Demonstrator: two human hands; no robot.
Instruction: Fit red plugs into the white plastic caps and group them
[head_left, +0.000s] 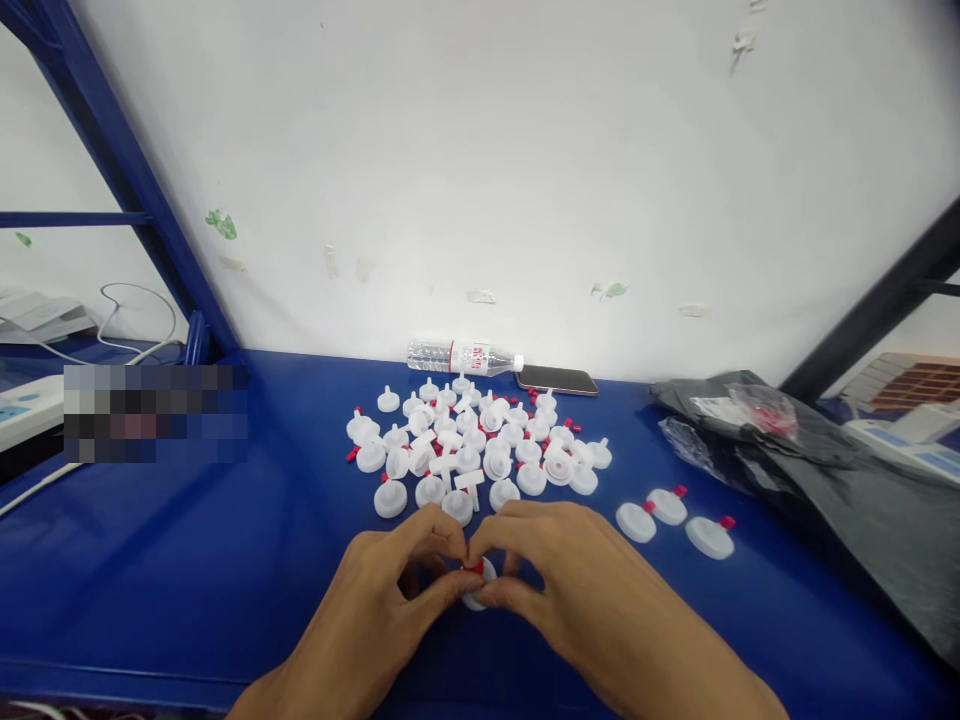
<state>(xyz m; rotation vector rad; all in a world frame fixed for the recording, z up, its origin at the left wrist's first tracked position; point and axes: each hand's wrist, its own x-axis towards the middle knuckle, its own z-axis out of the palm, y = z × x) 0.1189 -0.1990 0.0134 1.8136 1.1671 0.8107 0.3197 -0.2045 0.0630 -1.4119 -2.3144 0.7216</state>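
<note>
1. The white disc (475,603) sits between the two hands at the near side of the blue table (187,560), with a red piece (474,567) on its upper side, partly covered by fingers.
2. The left hand (379,590) pinches with thumb and forefinger, its thumb tip against the red piece; the right hand (555,555) pinches from the other side, its thumb over the disc's edge. Which fingertip bears on which part underneath is hidden.
3. The disc looks like moulded plastic — likely very light, fairly stiff and rather smooth, so a fingertip hold should be enough.
4. The rim seems the best place to steady it: broad and round, though it could slip or spin under a loose pinch.
5. The red piece is small, so thumb and forefinger suit it; whether it is soft or hard I cannot tell.
6. Just beyond lies a cluster of white parts (457,508), some showing slim stems — probably the weakest spots, if pushed sideways.
</note>
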